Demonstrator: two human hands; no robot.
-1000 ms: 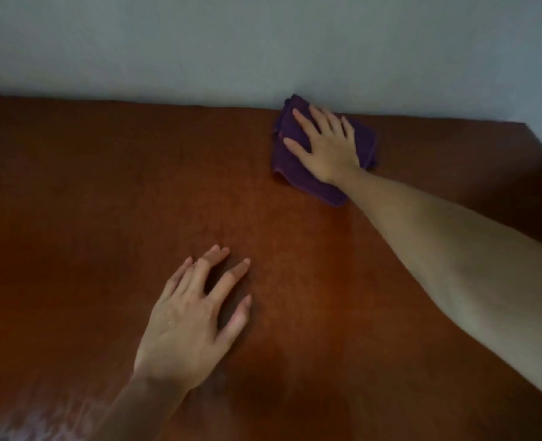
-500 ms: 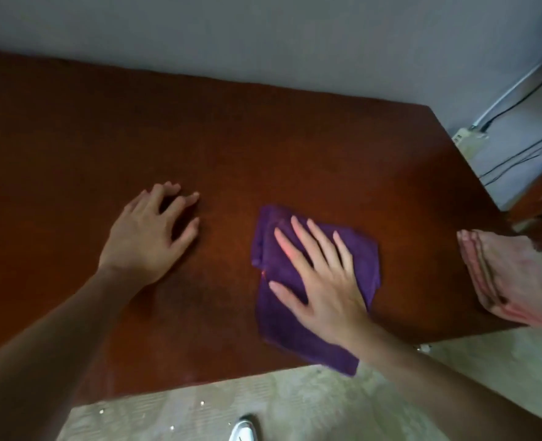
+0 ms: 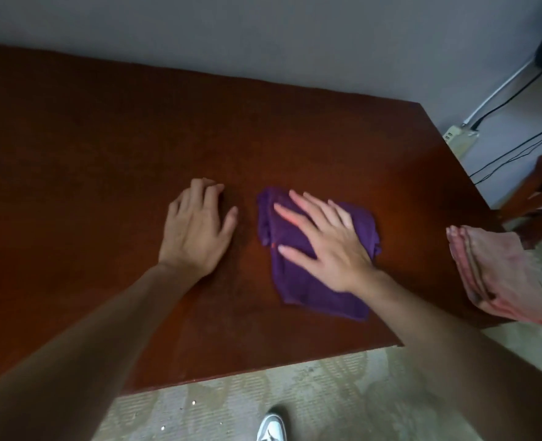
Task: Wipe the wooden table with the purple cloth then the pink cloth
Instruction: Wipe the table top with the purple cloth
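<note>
Wooden table (image 3: 104,154) | we've dragged purple cloth (image 3: 298,281) near, right hand (image 3: 327,246) flat atop | left hand (image 3: 196,233) spread, empty | pink cloth (image 3: 502,278) awaits right

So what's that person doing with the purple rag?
A person is wiping a wooden table. The right hand presses flat on the purple cloth near the table's front edge, while the left hand rests flat on the bare wood beside it. The folded pink cloth waits untouched at the table's right corner.
</note>
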